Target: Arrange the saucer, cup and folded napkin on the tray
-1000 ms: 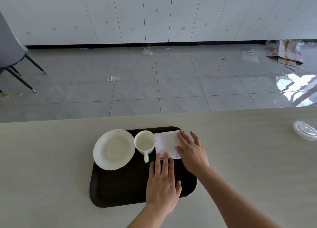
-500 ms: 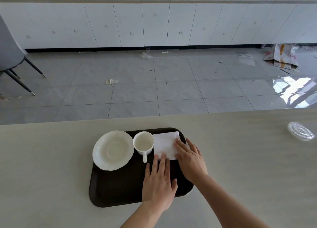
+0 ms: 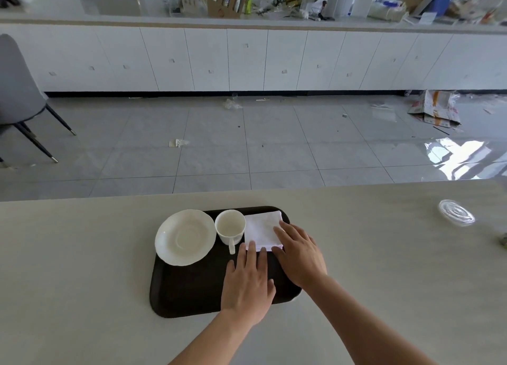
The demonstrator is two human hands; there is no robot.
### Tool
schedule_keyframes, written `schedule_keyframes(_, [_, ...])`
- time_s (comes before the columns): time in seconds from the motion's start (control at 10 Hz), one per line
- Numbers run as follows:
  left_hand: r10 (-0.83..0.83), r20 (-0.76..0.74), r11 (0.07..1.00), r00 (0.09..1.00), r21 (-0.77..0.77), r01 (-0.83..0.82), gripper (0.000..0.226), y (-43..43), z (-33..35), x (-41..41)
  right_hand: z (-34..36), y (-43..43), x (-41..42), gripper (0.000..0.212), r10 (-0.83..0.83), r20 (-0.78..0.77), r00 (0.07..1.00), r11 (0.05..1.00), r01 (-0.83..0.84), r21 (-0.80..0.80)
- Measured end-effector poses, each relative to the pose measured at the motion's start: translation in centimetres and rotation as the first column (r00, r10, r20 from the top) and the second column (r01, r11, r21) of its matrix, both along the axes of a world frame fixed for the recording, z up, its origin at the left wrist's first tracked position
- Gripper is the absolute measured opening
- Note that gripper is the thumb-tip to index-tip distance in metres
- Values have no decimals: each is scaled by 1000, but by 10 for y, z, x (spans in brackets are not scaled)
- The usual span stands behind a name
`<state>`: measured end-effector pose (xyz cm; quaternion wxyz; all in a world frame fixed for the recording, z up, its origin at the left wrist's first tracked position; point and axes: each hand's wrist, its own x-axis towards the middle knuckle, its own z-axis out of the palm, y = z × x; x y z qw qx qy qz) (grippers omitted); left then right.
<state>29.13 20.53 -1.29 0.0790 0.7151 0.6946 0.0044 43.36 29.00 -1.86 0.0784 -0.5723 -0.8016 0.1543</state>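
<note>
A dark brown tray (image 3: 189, 293) lies on the pale table. Along its far edge sit a white saucer (image 3: 185, 237) at the left, an empty white cup (image 3: 230, 226) with its handle toward me in the middle, and a folded white napkin (image 3: 262, 228) at the right. My left hand (image 3: 248, 282) lies flat on the tray, fingertips touching the napkin's near edge. My right hand (image 3: 300, 253) rests flat with its fingers on the napkin's right near corner. Neither hand grips anything.
A clear plastic lid (image 3: 456, 216) lies on the table far to the right. Beyond the table's far edge are a tiled floor with litter, white cabinets and a grey chair (image 3: 19, 101) at the left.
Both hands slid slightly toward me along the napkin; the right hand's fingers now cover less of it. My head has tilted up, showing more of the room. Saucer and cup have not moved.
</note>
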Motion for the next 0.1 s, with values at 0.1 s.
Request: schedule_keyframes(0.1, [6, -20, 1000, 1000, 0, -6, 69, -16, 8, -7, 10, -10, -1, 53, -8, 6, 1000, 1000, 8, 15])
